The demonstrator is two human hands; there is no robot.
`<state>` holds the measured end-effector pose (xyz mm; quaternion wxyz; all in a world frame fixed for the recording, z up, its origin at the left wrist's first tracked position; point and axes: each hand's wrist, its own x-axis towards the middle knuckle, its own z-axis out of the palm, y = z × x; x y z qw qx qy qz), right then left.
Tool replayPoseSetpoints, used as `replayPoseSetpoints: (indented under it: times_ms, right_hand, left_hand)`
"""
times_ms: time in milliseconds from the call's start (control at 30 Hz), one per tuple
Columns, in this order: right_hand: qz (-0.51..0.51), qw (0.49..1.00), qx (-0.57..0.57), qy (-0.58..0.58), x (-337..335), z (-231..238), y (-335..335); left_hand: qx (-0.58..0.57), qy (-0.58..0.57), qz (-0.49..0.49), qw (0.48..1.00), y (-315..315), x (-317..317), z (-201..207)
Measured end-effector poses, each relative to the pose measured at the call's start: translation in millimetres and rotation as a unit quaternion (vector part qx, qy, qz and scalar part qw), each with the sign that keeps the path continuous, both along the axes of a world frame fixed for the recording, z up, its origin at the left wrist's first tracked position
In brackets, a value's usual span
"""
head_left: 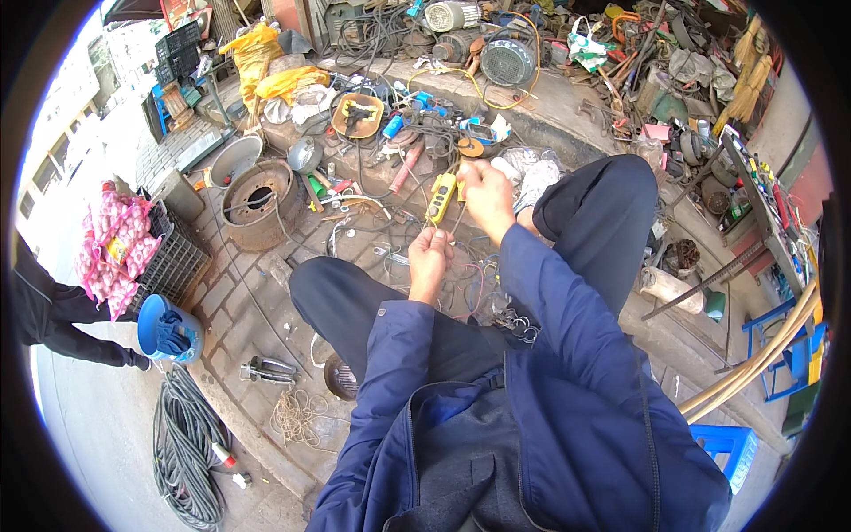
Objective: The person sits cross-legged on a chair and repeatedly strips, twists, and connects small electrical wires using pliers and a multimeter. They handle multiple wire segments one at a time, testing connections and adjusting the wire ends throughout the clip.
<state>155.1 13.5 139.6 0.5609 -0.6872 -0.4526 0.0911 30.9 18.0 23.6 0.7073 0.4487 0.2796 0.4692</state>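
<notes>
A yellow handheld push-button control box hangs between my knees, its lower end just above my left hand. The left fingers are pinched together on a thin cable below the box. Higher up and to the right, my right hand is closed beside the box's upper end. A thin dark line, seemingly the same cable, stretches between both hands; my fingers hide most of it. Loose wires lie tangled on the ground beneath my hands. Several metal rings show between my thighs.
A rusty wheel rim sits ahead on the left, near a blue bucket and a black crate. Coiled cable lies lower left. An electric motor stands on the far step. At the left edge, another person's arm reaches beside the bucket.
</notes>
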Motion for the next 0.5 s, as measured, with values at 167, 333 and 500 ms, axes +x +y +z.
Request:
replayPoseSetpoints:
  times_ms: [167, 333, 500]
  right_hand:
    - [0.119, 0.902, 0.21, 0.358, 51.2, 115.4, 19.1]
    - [0.191, 0.899, 0.288, 0.269, 57.8, 189.9, -5.6]
    - [0.135, 0.916, 0.326, 0.189, 42.8, 169.8, -41.5]
  left_hand:
    - [-0.09, 0.024, 0.078, 0.993, 11.0, -1.3, -8.4]
    - [-0.119, -0.013, 0.141, 0.983, 37.6, -20.2, -5.8]
    - [-0.068, -0.052, 0.169, 0.982, 86.7, -58.1, 13.3]
